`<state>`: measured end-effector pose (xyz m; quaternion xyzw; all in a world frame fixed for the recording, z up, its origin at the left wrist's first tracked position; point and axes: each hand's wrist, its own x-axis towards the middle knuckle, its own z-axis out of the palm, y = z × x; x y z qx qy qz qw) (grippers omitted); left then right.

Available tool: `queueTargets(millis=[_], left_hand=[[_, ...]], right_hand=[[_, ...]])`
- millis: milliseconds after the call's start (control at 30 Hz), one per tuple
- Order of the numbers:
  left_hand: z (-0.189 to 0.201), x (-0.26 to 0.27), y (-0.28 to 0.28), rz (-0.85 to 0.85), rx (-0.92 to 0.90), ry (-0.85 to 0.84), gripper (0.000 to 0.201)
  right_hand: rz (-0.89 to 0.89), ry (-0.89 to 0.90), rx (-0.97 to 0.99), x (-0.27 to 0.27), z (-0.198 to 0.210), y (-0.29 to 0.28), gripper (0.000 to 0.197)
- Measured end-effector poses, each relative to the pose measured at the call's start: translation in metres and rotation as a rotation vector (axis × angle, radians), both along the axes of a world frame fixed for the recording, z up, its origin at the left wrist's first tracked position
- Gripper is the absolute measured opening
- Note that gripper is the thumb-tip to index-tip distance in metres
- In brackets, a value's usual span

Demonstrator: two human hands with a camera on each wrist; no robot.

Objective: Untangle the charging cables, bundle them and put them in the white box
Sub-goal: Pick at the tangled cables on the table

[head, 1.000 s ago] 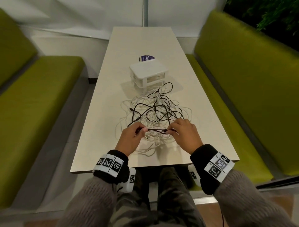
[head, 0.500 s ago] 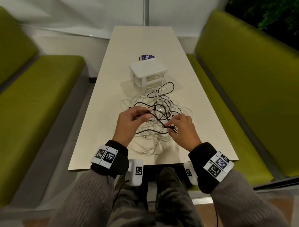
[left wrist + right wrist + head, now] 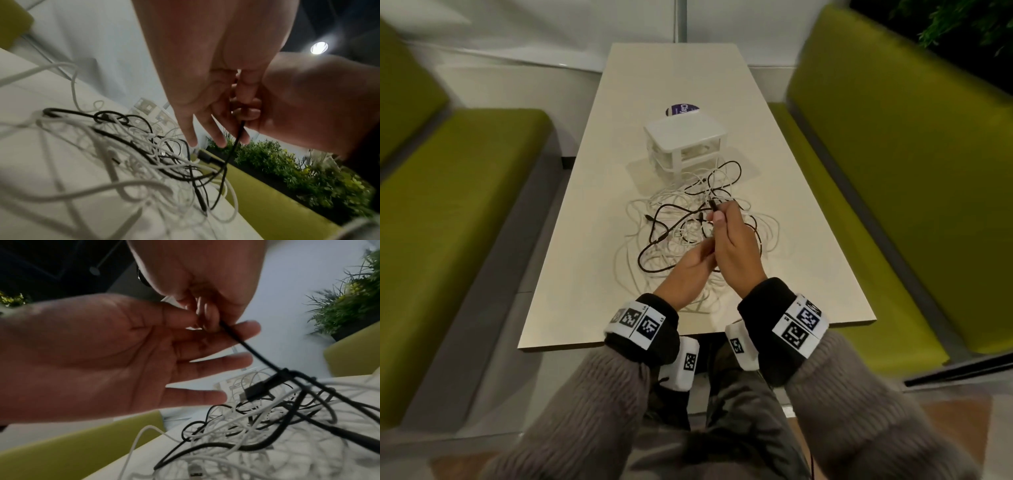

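A tangle of white and black charging cables [image 3: 674,236] lies on the table in front of the white box [image 3: 685,133]. My right hand [image 3: 719,219] is raised over the tangle and pinches a black cable [image 3: 252,353] near its end. The plug [image 3: 713,205] sticks up out of its fingers, and the cable hangs down into the pile [image 3: 236,141]. My left hand [image 3: 705,253] is right beside it, palm turned to the right hand, fingers [image 3: 236,361] straight and spread. It holds nothing; its thumb touches the right hand's fingers.
The pale table [image 3: 585,274] is long and narrow, with green benches on the left [image 3: 465,205] and right [image 3: 893,205]. A round dark sticker [image 3: 681,109] lies behind the box. Cable loops reach close to the table's front edge.
Both hands held a stretch of black cable low near the front edge. They have risen and come together; the left hand let go and opened, and the right lifted the cable end.
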<state>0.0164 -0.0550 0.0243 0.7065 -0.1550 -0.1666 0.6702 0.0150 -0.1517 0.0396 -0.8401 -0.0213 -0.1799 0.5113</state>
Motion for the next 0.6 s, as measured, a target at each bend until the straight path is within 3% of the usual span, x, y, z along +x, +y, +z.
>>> queueTargets(millis=[167, 300, 400, 500, 600], left_hand=[[-0.013, 0.000, -0.003, -0.089, -0.041, -0.027, 0.020], [-0.026, 0.004, 0.000, -0.144, 0.076, -0.125, 0.011], [-0.039, 0.014, 0.005, -0.150, 0.233, -0.231, 0.016], [-0.048, 0.022, 0.008, -0.153, 0.362, -0.259, 0.017], [-0.052, 0.024, 0.003, -0.110, 0.363, -0.242, 0.016]], right_hand=[[-0.019, 0.000, -0.049, 0.001, 0.001, -0.004, 0.016], [-0.131, -0.030, 0.182, 0.014, 0.012, -0.021, 0.022], [-0.129, -0.031, 0.362, 0.018, 0.029, -0.041, 0.026], [-0.159, -0.098, 0.442, 0.015, 0.049, -0.057, 0.027], [-0.169, -0.140, 0.427, 0.015, 0.052, -0.068, 0.027]])
